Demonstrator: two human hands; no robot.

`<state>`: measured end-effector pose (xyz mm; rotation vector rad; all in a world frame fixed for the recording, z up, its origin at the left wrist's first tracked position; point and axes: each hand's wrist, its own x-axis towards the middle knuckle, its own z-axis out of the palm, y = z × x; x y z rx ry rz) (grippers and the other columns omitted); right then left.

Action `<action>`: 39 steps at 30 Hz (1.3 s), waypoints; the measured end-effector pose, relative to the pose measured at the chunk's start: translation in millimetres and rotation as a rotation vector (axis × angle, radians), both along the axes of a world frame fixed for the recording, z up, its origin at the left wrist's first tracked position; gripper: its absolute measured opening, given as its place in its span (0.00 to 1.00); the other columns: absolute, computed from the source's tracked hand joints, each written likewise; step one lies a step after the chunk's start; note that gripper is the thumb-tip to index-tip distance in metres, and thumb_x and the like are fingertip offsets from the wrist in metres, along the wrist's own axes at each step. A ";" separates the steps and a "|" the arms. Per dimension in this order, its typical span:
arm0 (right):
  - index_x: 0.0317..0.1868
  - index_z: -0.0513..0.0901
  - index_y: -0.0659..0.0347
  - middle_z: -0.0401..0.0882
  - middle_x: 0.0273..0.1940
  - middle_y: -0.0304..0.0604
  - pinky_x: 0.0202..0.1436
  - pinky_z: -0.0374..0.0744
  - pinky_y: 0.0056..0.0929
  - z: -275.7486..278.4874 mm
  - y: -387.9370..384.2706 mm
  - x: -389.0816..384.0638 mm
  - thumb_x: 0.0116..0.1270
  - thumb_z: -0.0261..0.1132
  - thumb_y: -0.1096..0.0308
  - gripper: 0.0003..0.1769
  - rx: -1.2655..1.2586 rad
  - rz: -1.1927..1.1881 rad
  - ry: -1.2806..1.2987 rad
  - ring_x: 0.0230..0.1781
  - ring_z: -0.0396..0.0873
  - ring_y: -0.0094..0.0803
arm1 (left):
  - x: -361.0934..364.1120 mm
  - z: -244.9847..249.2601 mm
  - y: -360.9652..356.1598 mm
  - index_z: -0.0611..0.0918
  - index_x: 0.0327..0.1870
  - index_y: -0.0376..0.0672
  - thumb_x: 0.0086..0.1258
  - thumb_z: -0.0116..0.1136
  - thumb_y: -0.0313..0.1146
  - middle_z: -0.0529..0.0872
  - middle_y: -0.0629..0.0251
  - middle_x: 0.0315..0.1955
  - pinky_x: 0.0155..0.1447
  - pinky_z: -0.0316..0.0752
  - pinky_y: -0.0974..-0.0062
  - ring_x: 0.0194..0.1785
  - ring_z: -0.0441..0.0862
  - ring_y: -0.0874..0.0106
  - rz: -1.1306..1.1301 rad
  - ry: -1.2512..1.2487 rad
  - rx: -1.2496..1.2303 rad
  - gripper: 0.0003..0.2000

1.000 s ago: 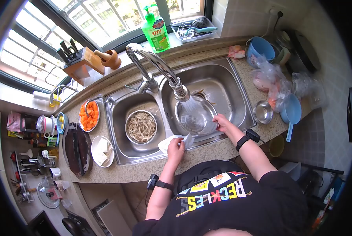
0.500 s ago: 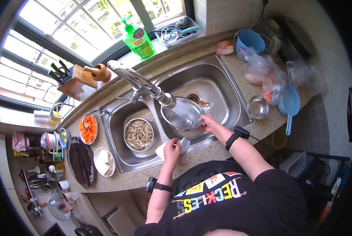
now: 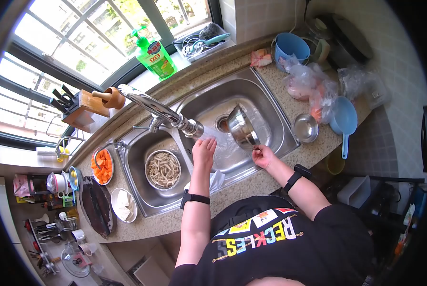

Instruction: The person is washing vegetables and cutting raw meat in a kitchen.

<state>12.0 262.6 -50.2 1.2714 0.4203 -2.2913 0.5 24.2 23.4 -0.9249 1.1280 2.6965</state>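
My right hand (image 3: 262, 156) grips the rim of a steel bowl (image 3: 242, 127), which is tipped on its side over the right sink basin (image 3: 275, 102). Under the spout of the chrome faucet (image 3: 190, 127) is my left hand (image 3: 204, 152), fingers stretched out and holding nothing. A white cloth or bag (image 3: 216, 181) lies over the sink's front edge, partly hidden behind my left forearm. In the left basin stands a steel bowl of pale strips (image 3: 163, 169), whose kind I cannot make out.
Along the left counter are carrot chunks (image 3: 102, 166) in a bowl, a white bowl (image 3: 124, 205) with white blocks, and a dark fish-shaped item (image 3: 97, 206). To the right sit a small steel bowl (image 3: 306, 127), a blue strainer-like ladle (image 3: 343, 117) and plastic bags (image 3: 309, 86).
My right hand has tipped the steel bowl from level onto its side, away from the faucet. My left hand has left the white cloth or bag and moved up under the spout.
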 end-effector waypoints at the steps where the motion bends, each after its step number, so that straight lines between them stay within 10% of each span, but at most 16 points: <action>1: 0.23 0.71 0.62 0.64 0.14 0.32 0.26 0.80 0.26 7.6 -4.3 0.4 0.59 0.53 0.74 0.07 0.053 0.035 -0.053 0.12 0.65 0.21 | -3.0 1.3 0.1 0.67 0.50 0.30 0.65 0.47 0.22 0.75 0.49 0.47 0.57 0.74 0.66 0.53 0.75 0.58 0.000 0.002 0.001 0.13; 13: 0.34 0.68 0.69 0.66 0.22 0.41 0.28 0.83 0.40 14.0 -45.9 -15.1 0.50 0.51 0.80 0.08 0.531 0.524 0.225 0.15 0.66 0.27 | 31.6 2.7 -30.0 0.76 0.46 0.35 0.68 0.51 0.32 0.82 0.59 0.40 0.50 0.76 0.73 0.47 0.80 0.67 0.065 -0.031 -0.208 0.11; 18: 0.39 0.69 0.63 0.69 0.25 0.41 0.29 0.82 0.41 12.0 -71.7 -22.1 0.49 0.52 0.78 0.13 0.419 0.531 0.317 0.21 0.71 0.31 | 39.0 -3.2 -37.3 0.77 0.46 0.42 0.67 0.51 0.31 0.79 0.71 0.29 0.26 0.67 0.89 0.24 0.71 0.85 0.201 -0.002 -0.445 0.09; 35: 0.48 0.72 0.60 0.77 0.35 0.43 0.33 0.79 0.32 -12.1 -60.9 -43.1 0.54 0.52 0.76 0.19 0.493 0.609 0.476 0.32 0.78 0.30 | 22.3 -12.3 -38.7 0.76 0.47 0.43 0.65 0.51 0.28 0.79 0.68 0.32 0.31 0.72 0.84 0.30 0.76 0.79 0.014 -0.087 -0.409 0.10; 39: 0.59 0.68 0.56 0.80 0.38 0.50 0.42 0.76 0.32 19.5 -53.3 -40.3 0.53 0.51 0.76 0.28 1.394 0.728 1.032 0.35 0.79 0.43 | 18.7 -11.1 -49.7 0.75 0.43 0.43 0.65 0.52 0.28 0.79 0.65 0.32 0.32 0.73 0.82 0.31 0.77 0.78 0.020 -0.091 -0.359 0.07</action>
